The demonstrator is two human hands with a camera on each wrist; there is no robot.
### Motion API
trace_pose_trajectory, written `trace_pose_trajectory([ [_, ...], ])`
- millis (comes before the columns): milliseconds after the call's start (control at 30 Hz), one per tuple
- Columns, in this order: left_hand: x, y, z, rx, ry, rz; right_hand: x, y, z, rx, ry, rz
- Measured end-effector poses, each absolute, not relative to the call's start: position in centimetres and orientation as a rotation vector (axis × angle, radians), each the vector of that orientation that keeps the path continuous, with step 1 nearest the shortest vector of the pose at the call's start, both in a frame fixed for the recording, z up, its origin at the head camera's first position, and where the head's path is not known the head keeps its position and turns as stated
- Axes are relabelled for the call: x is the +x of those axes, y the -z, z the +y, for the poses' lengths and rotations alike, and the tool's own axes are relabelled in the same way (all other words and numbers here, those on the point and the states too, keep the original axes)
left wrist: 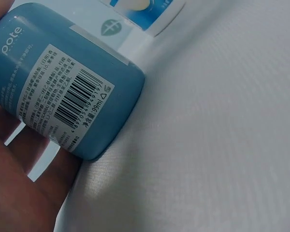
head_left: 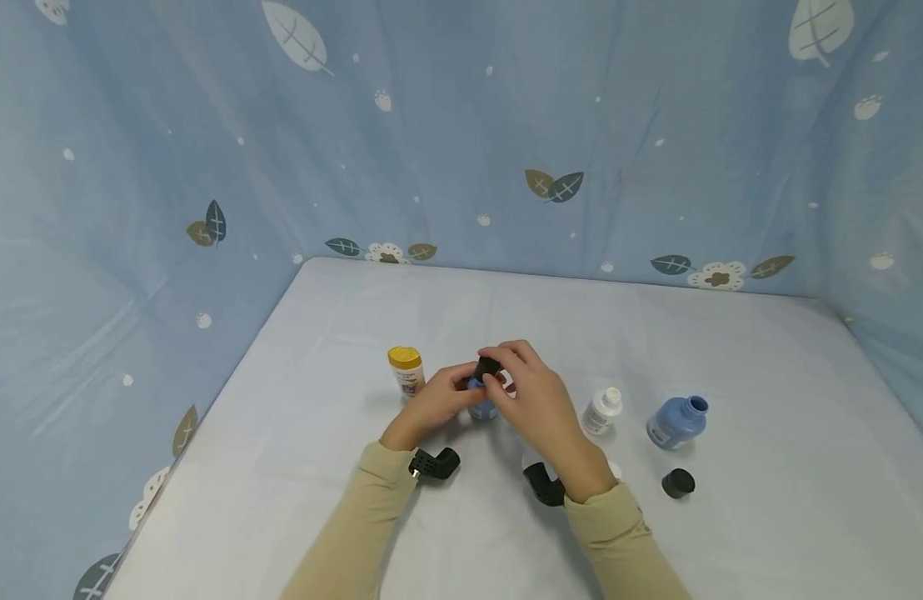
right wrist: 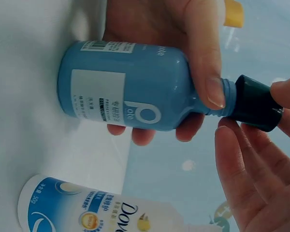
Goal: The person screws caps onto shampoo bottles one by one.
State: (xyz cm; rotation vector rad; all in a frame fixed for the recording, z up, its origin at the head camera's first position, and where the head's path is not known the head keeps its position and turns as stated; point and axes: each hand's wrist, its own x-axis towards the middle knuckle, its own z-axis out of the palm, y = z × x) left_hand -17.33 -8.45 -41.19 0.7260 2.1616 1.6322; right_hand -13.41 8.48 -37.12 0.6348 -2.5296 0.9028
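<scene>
My left hand [head_left: 434, 402] grips a blue bottle [right wrist: 157, 82] around its body and neck, holding it upright just over the white table. Its barcode label faces the left wrist view. With thumb and fingers, my right hand [head_left: 535, 398] pinches a black screw cap [right wrist: 255, 103] at the bottle's mouth. The cap sits tilted against the neck, and threads show below it. Left of the hands stands a white bottle with a yellow cap [head_left: 405, 359]. In the right wrist view, a white and blue Dove bottle [right wrist: 94, 210] is beside the held bottle.
Right of my right hand stands a small white bottle [head_left: 602, 410]. Farther right is a second blue bottle [head_left: 677, 422] with an open mouth. A loose black cap [head_left: 678, 482] lies in front of it. Patterned blue cloth [head_left: 461, 150] borders the table's back and sides.
</scene>
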Motion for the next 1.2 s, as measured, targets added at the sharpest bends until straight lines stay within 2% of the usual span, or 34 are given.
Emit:
trace_pose_trajectory([
  [700,-17.26,41.32,-8.47,0.708,-1.663,2.134,-13.38,37.5,9.0,0.696,-0.779,-2.612],
  [1033,-17.2,41.6,-8.53,0.734,-1.683,2.086,-13.27,37.56,8.52,0.529,-0.84,-2.661],
  [1200,-17.28,41.37,-8.4,0.739,-1.688,2.075,-13.37,37.57,8.58,0.532,-0.822,-2.651],
])
